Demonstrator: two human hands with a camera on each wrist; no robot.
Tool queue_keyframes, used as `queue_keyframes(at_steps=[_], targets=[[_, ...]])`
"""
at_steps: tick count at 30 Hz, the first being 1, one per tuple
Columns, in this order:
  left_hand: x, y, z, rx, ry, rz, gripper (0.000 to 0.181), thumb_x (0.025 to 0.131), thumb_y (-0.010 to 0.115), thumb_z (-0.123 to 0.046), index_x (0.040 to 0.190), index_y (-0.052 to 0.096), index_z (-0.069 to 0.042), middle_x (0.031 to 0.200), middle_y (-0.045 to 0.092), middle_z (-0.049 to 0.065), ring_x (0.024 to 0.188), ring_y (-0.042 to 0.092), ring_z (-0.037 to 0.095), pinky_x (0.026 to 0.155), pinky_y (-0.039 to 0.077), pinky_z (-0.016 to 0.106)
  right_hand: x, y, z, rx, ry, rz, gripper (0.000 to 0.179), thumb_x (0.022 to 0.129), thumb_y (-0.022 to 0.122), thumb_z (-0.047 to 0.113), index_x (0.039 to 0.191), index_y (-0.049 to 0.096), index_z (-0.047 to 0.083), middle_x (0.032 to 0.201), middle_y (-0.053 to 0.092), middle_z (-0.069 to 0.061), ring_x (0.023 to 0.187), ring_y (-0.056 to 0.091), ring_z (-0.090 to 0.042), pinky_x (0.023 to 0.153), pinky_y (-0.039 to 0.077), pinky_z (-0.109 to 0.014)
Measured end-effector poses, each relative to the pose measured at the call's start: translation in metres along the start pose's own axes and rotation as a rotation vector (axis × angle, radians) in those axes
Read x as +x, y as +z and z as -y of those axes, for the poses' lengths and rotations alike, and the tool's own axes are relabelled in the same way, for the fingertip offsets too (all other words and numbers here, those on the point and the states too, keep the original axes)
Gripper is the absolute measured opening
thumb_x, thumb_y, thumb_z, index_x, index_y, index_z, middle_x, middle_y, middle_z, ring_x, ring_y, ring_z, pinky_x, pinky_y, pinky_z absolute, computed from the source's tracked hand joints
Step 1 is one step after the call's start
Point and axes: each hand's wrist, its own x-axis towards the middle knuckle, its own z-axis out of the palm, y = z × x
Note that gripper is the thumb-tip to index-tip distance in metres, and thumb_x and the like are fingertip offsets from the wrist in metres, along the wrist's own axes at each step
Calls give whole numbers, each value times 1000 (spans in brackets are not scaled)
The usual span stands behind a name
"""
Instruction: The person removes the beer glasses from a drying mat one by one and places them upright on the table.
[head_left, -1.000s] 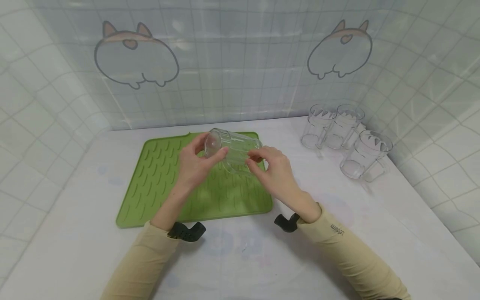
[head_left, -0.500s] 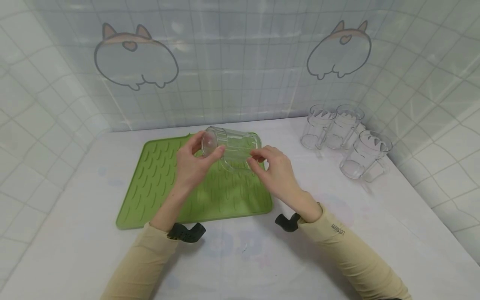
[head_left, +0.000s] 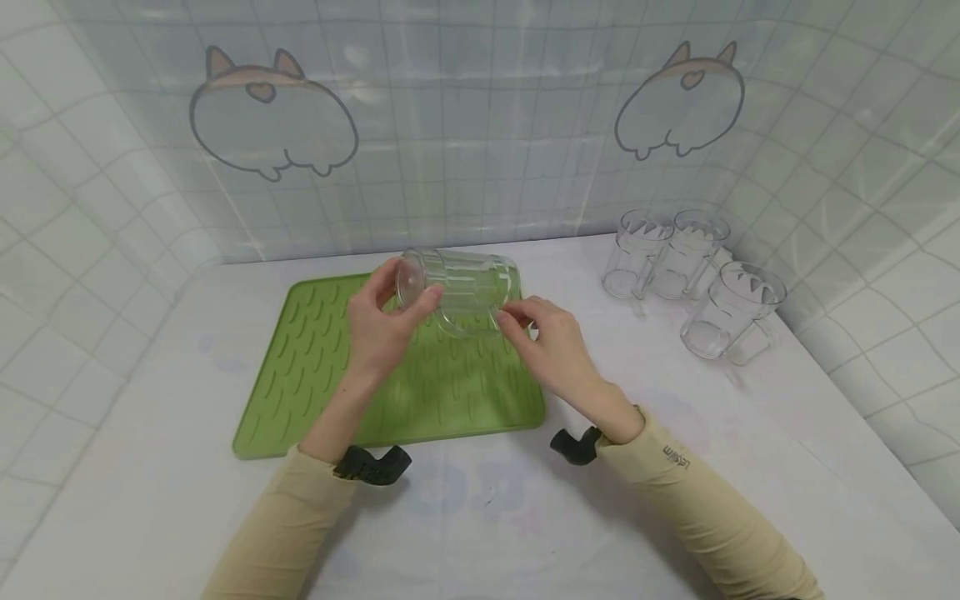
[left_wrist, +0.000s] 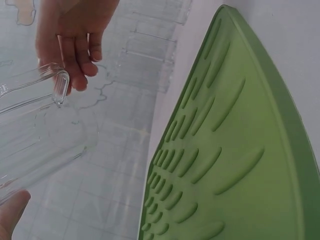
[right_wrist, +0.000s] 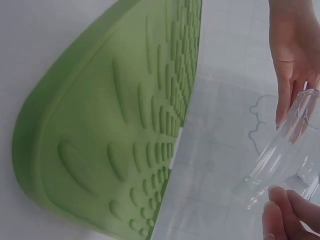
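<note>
A clear glass mug (head_left: 468,279) lies sideways in the air over the green ridged mat (head_left: 322,358). Its base points left and its mouth right, with the handle hanging on the near side. My left hand (head_left: 382,321) grips it round the base end, thumb along the near side. Close to the handle and mouth is my right hand (head_left: 547,337), fingers loosely bent. In the left wrist view the right hand (left_wrist: 80,37) shows beyond the mug handle (left_wrist: 61,87); whether its fingertips touch the glass is unclear. The right wrist view catches the left hand (right_wrist: 295,60) behind the mug.
Three similar glass mugs stand upright at the right: one at the back (head_left: 633,254), another beside it (head_left: 682,254), and a nearer one (head_left: 727,308). A white cloth (head_left: 465,508) covers the table. Behind hangs a tiled-pattern sheet (head_left: 480,125) with cartoon animal drawings.
The mug has shifted slightly left and up with my left hand, turning more level. My right hand has barely moved, so the mug's mouth sits a little higher relative to its fingers.
</note>
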Motion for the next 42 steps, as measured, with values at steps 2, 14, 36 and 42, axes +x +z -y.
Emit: queue_keyframes(at_steps=[2, 14, 36, 42], targets=[[0, -1, 0, -7, -1, -7, 57, 78, 77, -28, 129, 56, -13, 119, 60, 6, 113, 56, 16, 88, 55, 30, 0, 0, 0, 37, 36, 34, 25, 96, 53, 23, 105, 68, 5, 86, 67, -2, 80, 60, -13, 71, 52, -32], [0, -2, -1, -6, -4, -40, 59, 79, 75, -28, 131, 54, -13, 122, 59, 6, 116, 55, 17, 91, 54, 34, 3, 3, 2, 303, 305, 209, 34, 101, 42, 28, 100, 69, 8, 89, 70, -5, 86, 62, -19, 82, 51, -36], [3, -3, 5, 4, -1, 9, 58, 77, 77, -32, 128, 56, -12, 118, 61, 6, 113, 57, 17, 89, 54, 30, 8, -2, 2, 525, 416, 187, 34, 100, 44, 21, 101, 66, -4, 93, 68, -16, 92, 60, -38, 84, 51, -35], [5, -4, 4, 17, 1, 52, 54, 78, 77, -28, 126, 57, -10, 115, 63, 10, 108, 59, 18, 87, 55, 28, 10, -7, 2, 559, 425, 146, 32, 99, 45, 20, 100, 66, -5, 90, 69, -14, 88, 61, -35, 84, 52, -39]])
